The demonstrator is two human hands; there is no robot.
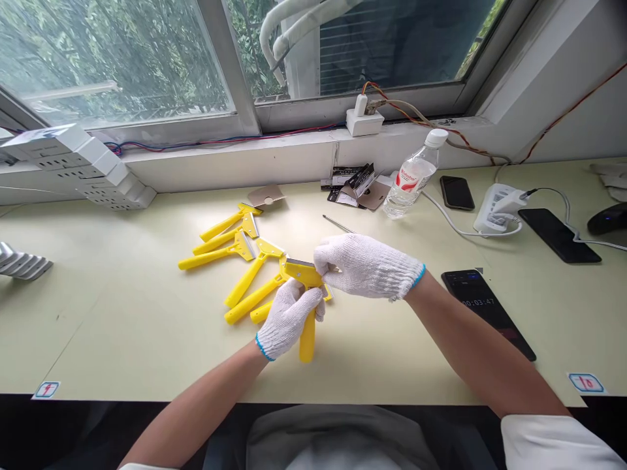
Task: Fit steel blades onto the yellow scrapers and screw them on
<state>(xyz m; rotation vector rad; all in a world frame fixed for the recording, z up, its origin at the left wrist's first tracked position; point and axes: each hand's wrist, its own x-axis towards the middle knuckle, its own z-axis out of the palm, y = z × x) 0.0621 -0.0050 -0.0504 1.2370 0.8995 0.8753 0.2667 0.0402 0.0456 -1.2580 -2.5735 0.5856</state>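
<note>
My left hand [290,320], in a white knit glove with a blue cuff edge, is closed around the neck of a yellow scraper [307,333]. The scraper's handle points down toward me and its wide head is at the top. My right hand [367,264], gloved the same way, has its fingers pinched at the right end of that head; whatever lies between the fingertips is hidden. Several other yellow scrapers [252,297] lie on the table to the left and behind. A thin screwdriver-like rod [337,223] shows beyond my right hand.
Behind are cardboard pieces [360,186] and a water bottle [411,175]. At right lie a power strip [498,207], cables and phones, one phone [482,307] beside my right forearm. White boxes [83,163] and metal parts [22,262] are at left.
</note>
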